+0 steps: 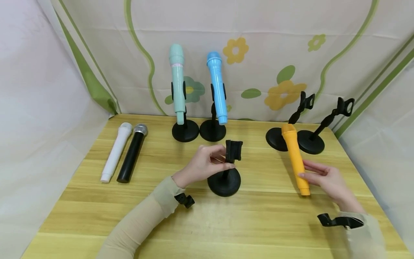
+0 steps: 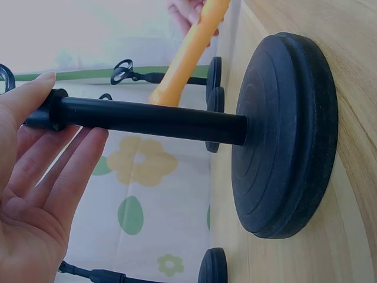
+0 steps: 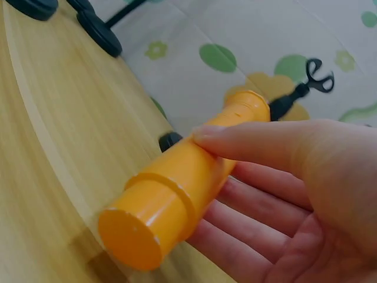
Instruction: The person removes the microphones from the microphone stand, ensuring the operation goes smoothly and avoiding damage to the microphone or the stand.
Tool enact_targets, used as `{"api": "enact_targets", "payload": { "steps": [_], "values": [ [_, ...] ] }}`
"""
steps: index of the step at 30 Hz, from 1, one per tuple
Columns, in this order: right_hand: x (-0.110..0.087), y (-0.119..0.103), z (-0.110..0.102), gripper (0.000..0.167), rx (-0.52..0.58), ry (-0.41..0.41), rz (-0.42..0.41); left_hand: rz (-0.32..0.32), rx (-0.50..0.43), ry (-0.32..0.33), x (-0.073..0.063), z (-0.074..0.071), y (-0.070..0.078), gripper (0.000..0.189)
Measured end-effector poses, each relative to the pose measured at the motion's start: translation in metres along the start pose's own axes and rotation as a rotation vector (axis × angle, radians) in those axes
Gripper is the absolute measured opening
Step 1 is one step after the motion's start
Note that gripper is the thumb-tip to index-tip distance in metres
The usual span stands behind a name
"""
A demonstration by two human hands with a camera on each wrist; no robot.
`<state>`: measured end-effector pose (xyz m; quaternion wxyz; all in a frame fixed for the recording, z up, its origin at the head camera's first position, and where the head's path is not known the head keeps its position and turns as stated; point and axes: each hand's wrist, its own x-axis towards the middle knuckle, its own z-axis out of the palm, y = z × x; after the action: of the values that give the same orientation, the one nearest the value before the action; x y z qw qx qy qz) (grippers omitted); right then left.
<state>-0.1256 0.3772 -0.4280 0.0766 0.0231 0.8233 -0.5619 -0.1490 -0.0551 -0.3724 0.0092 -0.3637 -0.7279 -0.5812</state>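
Note:
My left hand (image 1: 207, 163) grips the upper part of a black microphone stand (image 1: 224, 182) in the middle of the table. In the left wrist view thumb and fingers lie on either side of the stand's post (image 2: 153, 121), and its round base (image 2: 283, 135) is down by the wood. On the right, my right hand (image 1: 330, 180) pinches an orange microphone (image 1: 295, 158) near its lower end, held tilted with its head up and away from me. The right wrist view shows the thumb on top of the orange microphone (image 3: 177, 177), fingers beneath.
At the back, a mint-green microphone (image 1: 178, 86) and a blue microphone (image 1: 217, 86) rest in black stands. Two stands without microphones, one with its base (image 1: 311, 142) farther right, stand at the back right. A white microphone (image 1: 116, 153) and a black microphone (image 1: 132, 154) lie at left.

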Motion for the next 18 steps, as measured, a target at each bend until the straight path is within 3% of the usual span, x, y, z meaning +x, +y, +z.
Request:
{"api": "enact_targets", "payload": {
  "steps": [8, 18],
  "values": [
    [-0.016, 0.020, -0.029, 0.063, 0.007, -0.009, 0.095, -0.002, -0.006, -0.005, 0.001, -0.002, 0.006, 0.020],
    [-0.034, 0.028, -0.041, 0.076, -0.116, -0.004, 0.210, -0.026, -0.005, -0.015, 0.002, -0.002, 0.008, 0.020]
  ]
}}
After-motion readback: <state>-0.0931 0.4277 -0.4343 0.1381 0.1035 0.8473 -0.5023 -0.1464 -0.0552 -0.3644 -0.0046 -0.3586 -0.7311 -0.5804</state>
